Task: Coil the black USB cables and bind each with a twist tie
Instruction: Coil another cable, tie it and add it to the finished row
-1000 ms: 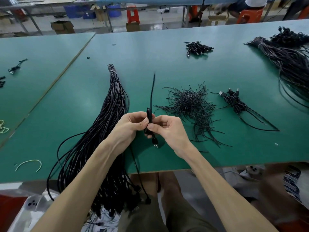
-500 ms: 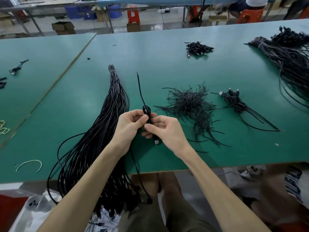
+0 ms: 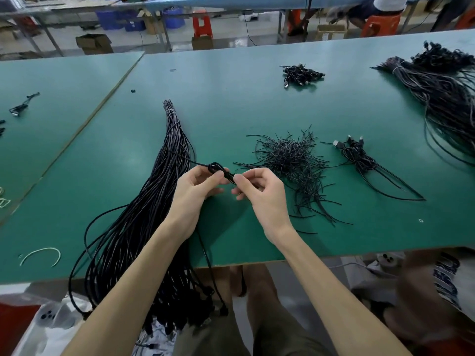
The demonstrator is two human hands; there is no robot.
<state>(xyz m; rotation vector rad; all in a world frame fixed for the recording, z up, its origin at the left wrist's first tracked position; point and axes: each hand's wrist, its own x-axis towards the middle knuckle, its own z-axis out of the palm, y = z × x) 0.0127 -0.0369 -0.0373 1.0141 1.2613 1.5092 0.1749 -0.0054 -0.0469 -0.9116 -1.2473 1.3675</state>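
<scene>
Left hand (image 3: 198, 187) and right hand (image 3: 261, 192) are pinching one small coiled cable (image 3: 217, 168) between them, fingers covering its lower part. Twist ties (image 3: 290, 159) are lying just right of the right hand; the cable bundle (image 3: 159, 191) is running under the left forearm.

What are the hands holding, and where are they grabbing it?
A black USB cable, wound into a small coil. The left hand pinches it just below the loop; the right hand pinches its right end.
</scene>
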